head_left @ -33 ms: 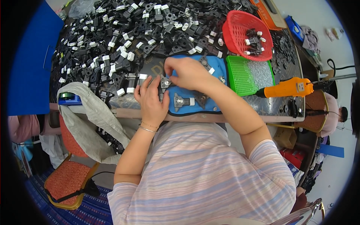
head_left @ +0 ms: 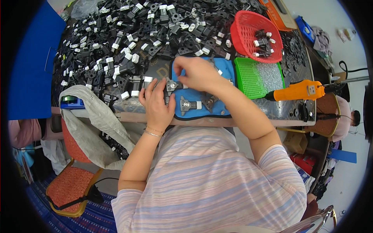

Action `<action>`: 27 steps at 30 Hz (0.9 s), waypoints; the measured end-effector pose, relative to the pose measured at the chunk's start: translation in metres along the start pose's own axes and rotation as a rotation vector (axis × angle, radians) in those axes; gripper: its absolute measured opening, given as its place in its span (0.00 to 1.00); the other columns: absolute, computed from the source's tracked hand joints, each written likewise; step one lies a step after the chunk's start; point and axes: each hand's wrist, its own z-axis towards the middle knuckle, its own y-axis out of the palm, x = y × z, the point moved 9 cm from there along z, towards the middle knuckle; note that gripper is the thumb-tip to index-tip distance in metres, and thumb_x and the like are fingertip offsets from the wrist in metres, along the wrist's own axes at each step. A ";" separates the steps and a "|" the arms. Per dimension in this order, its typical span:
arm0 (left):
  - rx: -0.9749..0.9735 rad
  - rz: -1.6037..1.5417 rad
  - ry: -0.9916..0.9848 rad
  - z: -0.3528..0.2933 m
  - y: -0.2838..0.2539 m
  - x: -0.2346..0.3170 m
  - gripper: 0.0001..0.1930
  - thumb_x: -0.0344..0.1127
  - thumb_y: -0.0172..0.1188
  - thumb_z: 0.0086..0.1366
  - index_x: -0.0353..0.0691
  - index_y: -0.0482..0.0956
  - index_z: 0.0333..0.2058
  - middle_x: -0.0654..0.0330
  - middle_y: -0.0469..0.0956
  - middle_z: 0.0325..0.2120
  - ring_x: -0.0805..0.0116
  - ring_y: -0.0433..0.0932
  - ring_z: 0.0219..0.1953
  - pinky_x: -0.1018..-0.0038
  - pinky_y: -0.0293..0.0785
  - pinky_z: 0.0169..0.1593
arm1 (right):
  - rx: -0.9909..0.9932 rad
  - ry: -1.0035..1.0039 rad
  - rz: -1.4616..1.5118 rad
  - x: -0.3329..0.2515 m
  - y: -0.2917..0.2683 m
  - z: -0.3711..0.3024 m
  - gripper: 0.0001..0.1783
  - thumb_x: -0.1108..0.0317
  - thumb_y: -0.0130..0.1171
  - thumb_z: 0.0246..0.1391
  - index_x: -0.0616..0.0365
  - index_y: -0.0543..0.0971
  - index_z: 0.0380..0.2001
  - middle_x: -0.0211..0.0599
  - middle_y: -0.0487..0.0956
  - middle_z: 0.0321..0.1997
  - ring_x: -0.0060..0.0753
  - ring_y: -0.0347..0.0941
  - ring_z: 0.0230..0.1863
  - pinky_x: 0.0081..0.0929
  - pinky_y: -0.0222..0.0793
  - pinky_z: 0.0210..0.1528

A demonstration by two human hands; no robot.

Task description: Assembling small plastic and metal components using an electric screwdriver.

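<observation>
My left hand (head_left: 157, 103) rests at the left edge of a blue mat (head_left: 194, 93). Its index finger and thumb steady a black three-lobed plastic bracket (head_left: 171, 86) with a metal screw head in its middle. Just right of that bracket is my right hand (head_left: 200, 73), thumb and fingers curled together; whatever they pinch is too small to make out. Nearer me on the mat lies another bracket with a white end (head_left: 188, 105). A darker bracket (head_left: 210, 101) sits beside it, and one more is partly hidden behind my right hand.
Loose black-and-white parts (head_left: 116, 46) heap across the table's far side. To the right stand a red basket (head_left: 243, 39) holding a few parts and a green tray (head_left: 246, 79) of small shiny pieces. An orange electric screwdriver (head_left: 299, 91) reaches in by the tray.
My right hand has shifted slightly away from the bracket, uncovering more of its right side. The left hand stays in place.
</observation>
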 end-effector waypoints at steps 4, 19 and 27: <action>-0.011 0.001 0.010 0.000 0.000 0.001 0.25 0.35 0.59 0.53 0.37 0.67 0.51 0.59 0.72 0.48 0.58 0.63 0.56 0.56 0.44 0.60 | 0.140 0.113 -0.029 0.029 -0.035 -0.013 0.11 0.72 0.60 0.39 0.54 0.74 0.30 0.35 0.78 0.27 0.36 0.74 0.26 0.31 0.69 0.30; -0.017 0.053 0.050 0.002 -0.001 0.009 0.14 0.37 0.60 0.51 0.46 0.79 0.38 0.55 0.63 0.56 0.55 0.59 0.58 0.56 0.45 0.59 | 0.117 0.090 -0.325 0.037 -0.026 -0.043 0.13 0.72 0.55 0.43 0.46 0.82 0.34 0.30 0.75 0.34 0.36 0.74 0.35 0.33 0.71 0.36; -0.002 0.055 0.058 0.002 -0.003 0.011 0.14 0.37 0.60 0.51 0.45 0.78 0.38 0.55 0.64 0.55 0.55 0.60 0.57 0.56 0.45 0.59 | 0.171 0.072 -0.185 0.035 -0.027 -0.029 0.18 0.72 0.56 0.43 0.49 0.76 0.42 0.31 0.78 0.34 0.39 0.75 0.35 0.35 0.70 0.35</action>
